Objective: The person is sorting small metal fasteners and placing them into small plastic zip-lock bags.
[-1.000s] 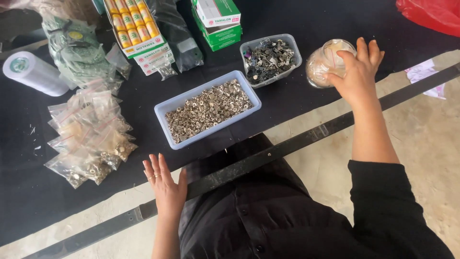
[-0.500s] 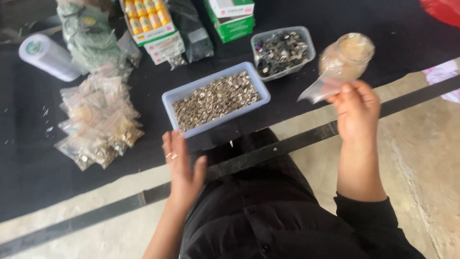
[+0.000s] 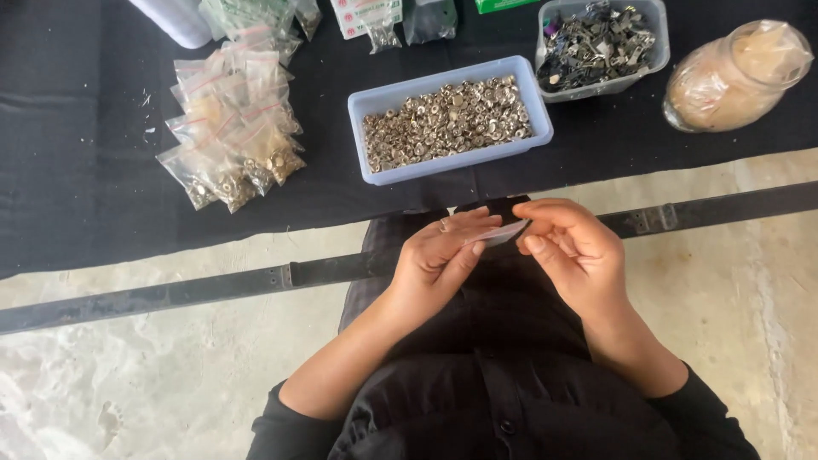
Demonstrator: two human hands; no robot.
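My left hand [image 3: 443, 255] and my right hand [image 3: 571, 247] meet over my lap, both pinching one small clear plastic bag [image 3: 501, 233] between their fingertips. A ring shows on a left finger. Just beyond the hands, on the black table, stands a pale blue tray [image 3: 368, 109] filled with small silvery metal fasteners [image 3: 447, 119]. A bundle of clear bags [image 3: 733, 77] lies at the far right of the table, apart from my right hand.
A heap of small filled bags [image 3: 230, 128] lies at the left on the black cloth [image 3: 77, 153]. A clear tub [image 3: 656, 25] of dark metal parts stands behind the tray. A black metal bar [image 3: 170, 294] runs across below the table edge, over a concrete floor.
My right hand has come back from the bag bundle with one small bag. My left hand has risen to meet it, and both now hold the bag over my lap.
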